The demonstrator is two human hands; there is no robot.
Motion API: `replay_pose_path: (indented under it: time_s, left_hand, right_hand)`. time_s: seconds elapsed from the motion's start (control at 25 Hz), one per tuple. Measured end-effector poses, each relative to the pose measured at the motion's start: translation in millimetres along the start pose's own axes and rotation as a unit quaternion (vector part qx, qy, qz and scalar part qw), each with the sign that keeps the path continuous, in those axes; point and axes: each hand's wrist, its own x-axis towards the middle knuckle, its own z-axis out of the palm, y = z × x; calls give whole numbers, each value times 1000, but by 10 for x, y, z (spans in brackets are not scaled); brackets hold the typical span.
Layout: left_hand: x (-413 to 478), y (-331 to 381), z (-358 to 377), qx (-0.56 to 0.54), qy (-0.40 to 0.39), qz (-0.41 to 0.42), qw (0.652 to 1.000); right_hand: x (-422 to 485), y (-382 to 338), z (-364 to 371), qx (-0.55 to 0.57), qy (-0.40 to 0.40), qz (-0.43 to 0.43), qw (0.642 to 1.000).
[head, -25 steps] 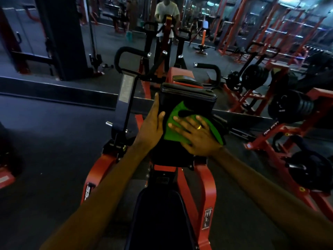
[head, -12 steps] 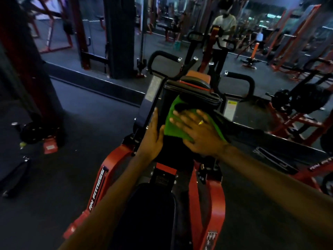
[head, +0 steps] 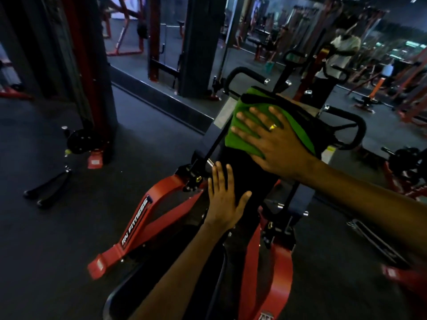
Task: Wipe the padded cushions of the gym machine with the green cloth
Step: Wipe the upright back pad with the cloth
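Green cloth [head: 240, 146] | under your right grip [head: 275, 144], spread flat | cushion [head: 249, 176] runs lengthwise down to left grip [head: 223, 202], also flat.

A gym, full of red-framed exercise machines [head: 147, 211] (mirror [head: 249, 72] behind).

I see a black two-grip handle [head: 47, 191] lying on the dark floor [head: 69, 250] near a red post [head: 89, 88]; a white-shirted person [head: 344, 48] stands far off.

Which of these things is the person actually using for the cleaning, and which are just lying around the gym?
In use: green cloth, pressed under the right hand; black upright pad, touched by the left hand.
Lying about: cable handle on the floor; weight plate further left.
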Motion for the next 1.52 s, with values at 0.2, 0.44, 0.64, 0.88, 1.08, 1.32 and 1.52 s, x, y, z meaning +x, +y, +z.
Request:
replay_pose_path:
  time_s: [0.2, 0.44, 0.64, 0.88, 1.08, 1.32, 1.52]
  left_hand:
    - [-5, -38, 4, 24, -12, 3, 1000]
    - [-117, -29, 71, 38, -7, -6, 999]
    - [-99, -87, 51, 39, -57, -1, 998]
    - [-74, -72, 59, 29, -70, -7, 997]
    - [-78, -132, 123, 40, -54, 5, 998]
    - [-58, -132, 164, 24, -43, 15, 999]
    - [-58, -161, 246, 21, -2, 21, 1000]
  right_hand:
    - [202, -316, 179, -30, -21, -13, 999]
    - [210, -226, 172, 9, -20, -41, 999]
    - [375, -149, 34, -2, -28, 27, 999]
    - [604, -133, 29, 22, -58, 68, 996]
    - [184, 22, -197, 50, -53, 174, 982]
    - [707, -86, -43, -16, -121, 91, 988]
    - [212, 80, -169, 16, -89, 81, 993]
